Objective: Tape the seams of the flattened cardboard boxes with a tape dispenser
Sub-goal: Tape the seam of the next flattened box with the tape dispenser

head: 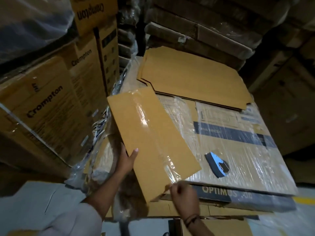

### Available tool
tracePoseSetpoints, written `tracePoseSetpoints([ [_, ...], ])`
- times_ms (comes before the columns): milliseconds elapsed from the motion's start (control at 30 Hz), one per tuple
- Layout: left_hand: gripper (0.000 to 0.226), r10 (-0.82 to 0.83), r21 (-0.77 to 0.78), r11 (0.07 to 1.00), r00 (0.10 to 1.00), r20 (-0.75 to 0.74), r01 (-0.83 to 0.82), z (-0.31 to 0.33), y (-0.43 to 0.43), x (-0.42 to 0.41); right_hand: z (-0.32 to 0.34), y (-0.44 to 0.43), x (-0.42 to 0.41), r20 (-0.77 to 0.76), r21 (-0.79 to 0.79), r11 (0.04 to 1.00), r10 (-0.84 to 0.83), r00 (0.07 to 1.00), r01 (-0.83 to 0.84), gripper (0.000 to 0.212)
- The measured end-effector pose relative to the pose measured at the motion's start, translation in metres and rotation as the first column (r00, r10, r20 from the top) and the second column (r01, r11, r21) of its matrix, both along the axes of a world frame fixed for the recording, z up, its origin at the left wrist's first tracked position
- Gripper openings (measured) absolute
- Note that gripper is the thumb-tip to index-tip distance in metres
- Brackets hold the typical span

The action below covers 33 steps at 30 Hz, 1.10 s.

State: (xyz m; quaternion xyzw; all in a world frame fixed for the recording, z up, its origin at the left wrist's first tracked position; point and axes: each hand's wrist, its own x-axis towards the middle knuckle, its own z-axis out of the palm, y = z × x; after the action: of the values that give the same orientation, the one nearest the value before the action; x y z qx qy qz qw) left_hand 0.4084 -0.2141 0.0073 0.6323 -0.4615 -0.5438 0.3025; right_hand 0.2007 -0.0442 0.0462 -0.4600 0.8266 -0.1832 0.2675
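A flattened tan cardboard box (148,133) lies tilted across a plastic-wrapped carton (238,159), with a strip of clear tape (144,120) running down its length. My left hand (127,160) grips its left edge, thumb on top. At the near corner my right hand (183,193) pinches the loose end of the tape. A blue and black tape dispenser (217,165) lies on the wrapped carton to the right, with neither hand on it. Behind, a stack of more flattened tan boxes (192,77) rests on the same carton.
Tall printed cartons (51,103) stand close on the left. Wrapped bundles of cardboard (196,34) are stacked behind. Dark boxes fill the right side. Grey floor (34,201) shows at the lower left, and a yellow floor line (305,200) at the lower right.
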Motion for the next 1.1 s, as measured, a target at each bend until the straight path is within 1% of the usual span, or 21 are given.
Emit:
tracePoseSetpoints([
  [33,0.088,-0.026,-0.012,1.0,0.999,0.023,0.027,0.0,-0.014,-0.002,0.002,-0.008,-0.017,-0.143,-0.132,0.991,-0.029,0.989,0.01,0.006],
  [67,0.083,-0.063,-0.019,0.998,0.997,0.043,0.064,0.001,-0.028,-0.005,0.003,-0.015,-0.035,-0.268,-0.182,0.983,-0.047,0.962,-0.002,0.019],
  [100,0.078,-0.091,-0.026,0.995,0.994,0.068,0.093,0.002,-0.039,-0.007,0.002,-0.023,-0.052,-0.347,-0.126,0.992,-0.027,0.937,-0.018,0.042],
  [133,0.072,-0.122,-0.03,0.992,0.988,0.094,0.125,0.0,-0.048,-0.011,-0.001,-0.029,-0.066,-0.347,-0.021,1.0,0.013,0.938,-0.022,0.066],
  [167,0.068,-0.144,-0.03,0.988,0.984,0.108,0.148,0.002,-0.049,-0.016,-0.001,-0.034,-0.076,-0.282,0.051,0.998,0.053,0.958,-0.04,0.082],
  [200,0.066,-0.159,-0.029,0.986,0.98,0.121,0.164,0.0,-0.046,-0.021,-0.005,-0.037,-0.082,-0.171,0.067,0.995,0.085,0.982,-0.074,0.09],
  [233,0.068,-0.159,-0.02,0.986,0.979,0.131,0.163,0.002,-0.034,-0.027,-0.011,-0.037,-0.086,-0.09,0.046,0.994,0.106,0.99,-0.102,0.094],
  [267,0.071,-0.156,-0.003,0.987,0.98,0.124,0.158,0.003,-0.018,-0.032,-0.016,-0.035,-0.086,-0.075,0.013,0.993,0.12,0.99,-0.119,0.096],
  [333,0.075,-0.154,0.033,0.988,0.981,0.115,0.151,-0.003,0.026,-0.038,-0.024,-0.029,-0.082,-0.159,-0.035,0.995,0.091,0.983,-0.098,0.096],
  [400,0.074,-0.115,0.008,0.993,0.98,0.165,0.116,-0.01,0.076,-0.042,-0.028,-0.019,-0.074,-0.256,-0.054,0.996,0.049,0.965,-0.065,0.096],
  [433,0.074,-0.077,-0.041,0.995,0.981,0.181,0.086,-0.013,0.098,-0.045,-0.029,-0.015,-0.071,-0.266,-0.056,0.997,0.037,0.963,-0.054,0.097],
  [467,0.073,-0.036,-0.097,0.994,0.987,0.157,0.051,-0.014,0.114,-0.049,-0.026,-0.011,-0.069,-0.251,-0.052,0.998,0.031,0.967,-0.046,0.097],
  [500,0.072,0.005,-0.127,0.992,0.995,0.096,0.008,-0.012,0.122,-0.054,-0.024,-0.008,-0.069,-0.229,-0.051,0.998,0.031,0.973,-0.043,0.095],
  [567,0.066,0.085,-0.113,0.99,0.996,-0.016,-0.087,-0.007,0.118,-0.058,-0.02,-0.007,-0.075,-0.186,-0.074,0.995,0.047,0.981,-0.062,0.085],
  [633,0.064,0.118,-0.084,0.989,0.992,-0.041,-0.121,-0.008,0.101,-0.057,-0.023,-0.01,-0.097,-0.178,-0.138,0.988,0.046,0.983,-0.072,0.071],
  [733,0.07,0.094,-0.101,0.99,0.993,-0.075,-0.101,-0.007,0.074,-0.056,-0.042,-0.02,-0.146,-0.223,-0.209,0.978,-0.072,0.972,0.025,0.057],
  [867,0.057,0.096,-0.103,0.99,0.994,-0.05,-0.101,0.002,0.061,-0.064,-0.077,-0.035,-0.209,-0.287,-0.119,0.983,-0.168,0.943,0.139,0.047],
  [967,0.055,0.137,-0.035,0.99,0.99,-0.019,-0.137,0.007,0.067,-0.071,-0.095,-0.05,-0.249,-0.295,-0.073,0.982,-0.19,0.936,0.176,0.051],
  [1033,0.051,0.183,-0.021,0.983,0.977,0.106,-0.182,0.001,0.08,-0.067,-0.103,-0.061,-0.268,-0.283,-0.051,0.981,-0.195,0.939,0.188,0.052],
  [1067,0.044,0.253,-0.023,0.968,0.96,0.12,-0.252,0.0,0.088,-0.066,-0.106,-0.067,-0.275,-0.28,-0.031,0.981,-0.193,0.94,0.192,0.051],
  [1100,0.032,0.295,-0.024,0.955,0.953,0.07,-0.294,-0.005,0.094,-0.065,-0.109,-0.072,-0.28,-0.28,-0.002,0.981,-0.189,0.941,0.196,0.049],
])
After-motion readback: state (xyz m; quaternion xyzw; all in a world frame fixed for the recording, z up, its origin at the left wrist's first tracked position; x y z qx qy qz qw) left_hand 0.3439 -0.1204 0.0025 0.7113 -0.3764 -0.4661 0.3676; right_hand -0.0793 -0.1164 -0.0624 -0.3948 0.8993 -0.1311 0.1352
